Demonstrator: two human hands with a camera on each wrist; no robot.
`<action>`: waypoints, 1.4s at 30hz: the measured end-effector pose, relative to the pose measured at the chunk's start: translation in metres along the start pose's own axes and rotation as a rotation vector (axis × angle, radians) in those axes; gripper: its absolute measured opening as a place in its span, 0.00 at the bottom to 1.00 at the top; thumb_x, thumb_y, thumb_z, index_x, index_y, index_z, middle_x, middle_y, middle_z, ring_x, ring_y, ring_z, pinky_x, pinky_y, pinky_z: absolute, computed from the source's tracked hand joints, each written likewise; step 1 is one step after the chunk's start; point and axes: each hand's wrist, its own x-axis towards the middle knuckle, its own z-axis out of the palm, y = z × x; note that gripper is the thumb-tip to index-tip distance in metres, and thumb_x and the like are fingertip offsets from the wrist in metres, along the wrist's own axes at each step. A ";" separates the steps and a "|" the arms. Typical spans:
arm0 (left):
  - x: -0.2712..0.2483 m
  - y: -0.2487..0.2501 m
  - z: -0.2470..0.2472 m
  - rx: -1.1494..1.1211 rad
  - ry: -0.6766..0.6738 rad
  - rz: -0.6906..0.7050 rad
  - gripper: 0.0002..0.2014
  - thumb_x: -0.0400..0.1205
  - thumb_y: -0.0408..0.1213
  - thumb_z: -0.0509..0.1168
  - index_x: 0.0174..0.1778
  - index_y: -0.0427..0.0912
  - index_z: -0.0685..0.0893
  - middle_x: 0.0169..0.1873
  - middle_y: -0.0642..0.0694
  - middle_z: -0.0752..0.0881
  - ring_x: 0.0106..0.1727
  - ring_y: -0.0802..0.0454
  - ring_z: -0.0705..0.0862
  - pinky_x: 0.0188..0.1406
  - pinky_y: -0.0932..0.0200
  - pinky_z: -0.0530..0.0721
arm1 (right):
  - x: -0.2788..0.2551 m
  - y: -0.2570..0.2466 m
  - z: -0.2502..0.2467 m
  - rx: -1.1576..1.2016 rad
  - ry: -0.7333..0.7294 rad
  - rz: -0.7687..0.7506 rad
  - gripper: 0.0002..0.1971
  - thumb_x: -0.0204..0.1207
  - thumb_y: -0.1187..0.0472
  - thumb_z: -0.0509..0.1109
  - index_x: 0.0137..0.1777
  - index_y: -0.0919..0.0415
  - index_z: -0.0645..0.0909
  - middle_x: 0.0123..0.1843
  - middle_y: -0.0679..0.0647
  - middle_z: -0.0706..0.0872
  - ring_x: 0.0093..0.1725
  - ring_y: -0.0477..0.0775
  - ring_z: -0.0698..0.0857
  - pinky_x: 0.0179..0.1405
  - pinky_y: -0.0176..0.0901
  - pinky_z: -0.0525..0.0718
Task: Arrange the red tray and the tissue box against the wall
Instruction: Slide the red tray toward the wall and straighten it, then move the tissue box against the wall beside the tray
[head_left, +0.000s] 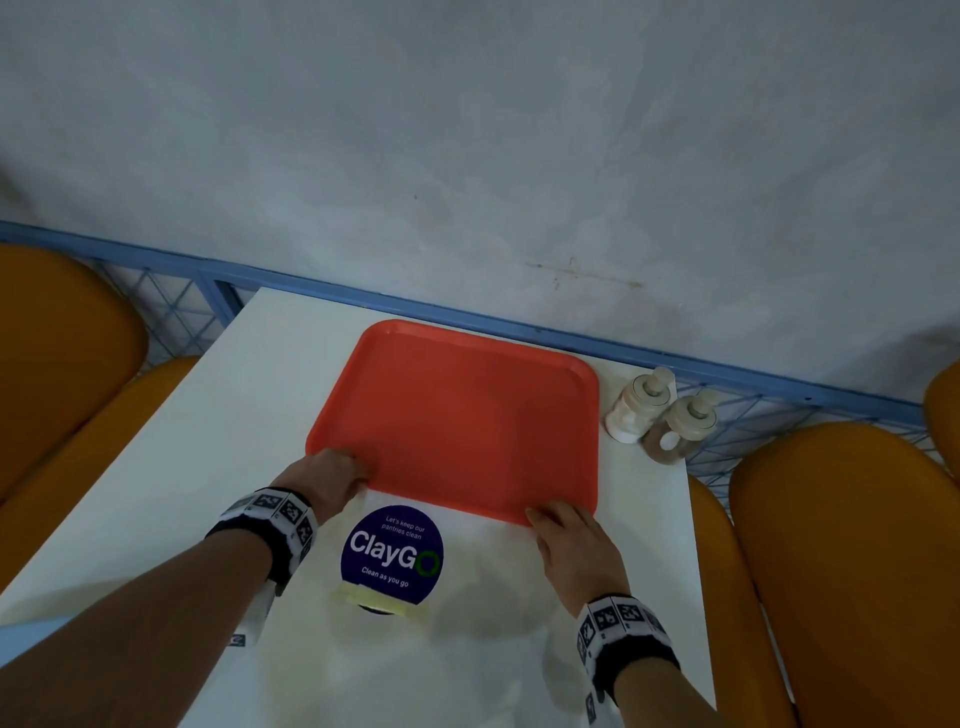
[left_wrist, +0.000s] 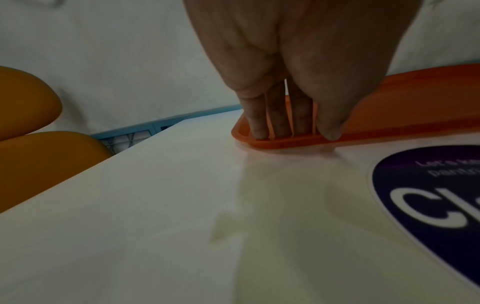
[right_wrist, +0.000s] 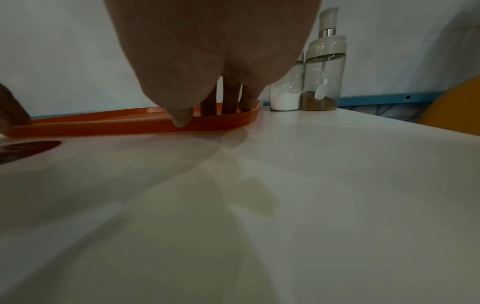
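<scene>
My left hand (head_left: 332, 475) and right hand (head_left: 569, 540) grip the near rim of the red tray (head_left: 467, 421), fingers (left_wrist: 278, 115) inside, thumbs outside. The tray lies flat at the tabletop's (head_left: 208, 467) far edge, just beside two jars (head_left: 660, 413) at the far right corner.

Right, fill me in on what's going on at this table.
A person has both hands on the near rim of the red tray, left hand at its near left corner, right hand near its right corner. The tray lies flat on the white table, its far edge close to the wall. Two condiment jars stand beside it. No tissue box is in view.
</scene>
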 end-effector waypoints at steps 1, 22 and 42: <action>0.002 0.000 -0.001 -0.006 -0.005 -0.002 0.12 0.86 0.41 0.58 0.59 0.52 0.85 0.54 0.49 0.87 0.52 0.46 0.88 0.56 0.48 0.87 | 0.002 0.001 0.000 0.000 -0.010 0.009 0.17 0.75 0.59 0.71 0.64 0.50 0.82 0.59 0.49 0.85 0.58 0.58 0.82 0.46 0.55 0.89; -0.018 -0.032 -0.035 -0.080 0.055 0.092 0.20 0.84 0.47 0.60 0.72 0.51 0.77 0.71 0.46 0.80 0.65 0.43 0.83 0.66 0.46 0.82 | -0.008 -0.038 -0.026 0.067 -0.052 0.172 0.23 0.82 0.51 0.62 0.76 0.52 0.71 0.75 0.51 0.75 0.75 0.54 0.68 0.72 0.51 0.73; -0.305 -0.283 0.051 -0.437 -0.019 0.001 0.65 0.55 0.78 0.70 0.83 0.59 0.43 0.84 0.47 0.57 0.81 0.41 0.63 0.77 0.33 0.69 | -0.144 -0.429 0.067 0.668 -0.078 0.146 0.49 0.68 0.36 0.75 0.82 0.42 0.50 0.84 0.42 0.57 0.80 0.45 0.60 0.76 0.53 0.67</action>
